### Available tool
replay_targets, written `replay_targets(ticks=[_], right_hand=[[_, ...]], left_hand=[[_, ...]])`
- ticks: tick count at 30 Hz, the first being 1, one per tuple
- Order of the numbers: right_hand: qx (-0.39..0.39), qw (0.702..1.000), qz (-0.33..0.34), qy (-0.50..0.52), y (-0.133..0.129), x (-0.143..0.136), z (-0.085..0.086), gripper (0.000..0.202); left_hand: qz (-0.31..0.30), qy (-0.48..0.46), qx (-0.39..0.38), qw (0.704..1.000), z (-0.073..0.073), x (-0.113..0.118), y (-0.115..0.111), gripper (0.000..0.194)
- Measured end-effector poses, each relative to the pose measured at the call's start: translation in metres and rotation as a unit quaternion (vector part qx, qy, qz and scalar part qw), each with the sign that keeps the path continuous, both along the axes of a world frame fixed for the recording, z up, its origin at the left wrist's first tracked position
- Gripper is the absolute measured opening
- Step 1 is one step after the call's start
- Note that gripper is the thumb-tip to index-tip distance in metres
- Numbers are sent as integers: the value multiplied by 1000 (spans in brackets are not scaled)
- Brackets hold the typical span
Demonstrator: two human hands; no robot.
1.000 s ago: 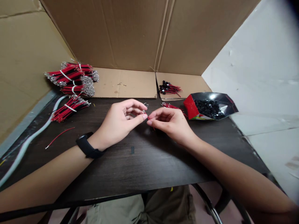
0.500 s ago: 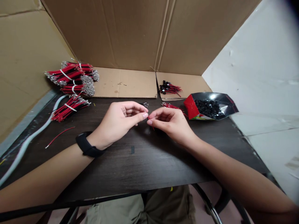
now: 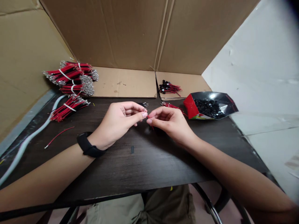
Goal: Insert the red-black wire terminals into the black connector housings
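Both hands meet over the middle of the table, fingertips nearly touching. My right hand point(image 3: 171, 121) pinches a thin red wire point(image 3: 153, 128) between thumb and forefinger, and its tail hangs below the fingers. My left hand point(image 3: 126, 116) is closed, thumb against fingertips, on something tiny; a small shiny bit shows above the thumb, but its kind is hidden. Just behind the hands lie black wires with metal tips point(image 3: 143, 104). Beyond my right hand is a small pile of red wires with metal terminals point(image 3: 171, 106).
Bundled red and black wires point(image 3: 70, 77) are stacked at the left, with another tied bundle point(image 3: 69, 108) before them. A single red wire point(image 3: 59, 136) lies nearer. Wires with black connectors point(image 3: 169, 87) rest on cardboard point(image 3: 126, 82). At right stands a box point(image 3: 190, 106) of black connectors.
Both hands stay almost in place, still pinching. The left fingertips have shifted slightly, and a small shiny bit now shows above the left thumb.
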State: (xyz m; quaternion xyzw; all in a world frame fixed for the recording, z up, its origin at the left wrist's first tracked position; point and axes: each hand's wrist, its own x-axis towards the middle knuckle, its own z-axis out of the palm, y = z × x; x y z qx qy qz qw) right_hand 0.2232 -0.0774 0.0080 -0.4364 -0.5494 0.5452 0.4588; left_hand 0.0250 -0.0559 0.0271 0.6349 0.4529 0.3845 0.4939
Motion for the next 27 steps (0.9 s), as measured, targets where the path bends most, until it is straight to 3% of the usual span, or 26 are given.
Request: replay_targets(ticks=[9, 27], right_hand=[[19, 1000, 2, -16, 1, 1, -2, 25], [27, 999, -23, -9, -5, -4, 4, 23]], left_hand=[[5, -6, -2, 1000, 0, 1, -1, 30], [19, -72, -17, 997, -4, 5, -5, 21]])
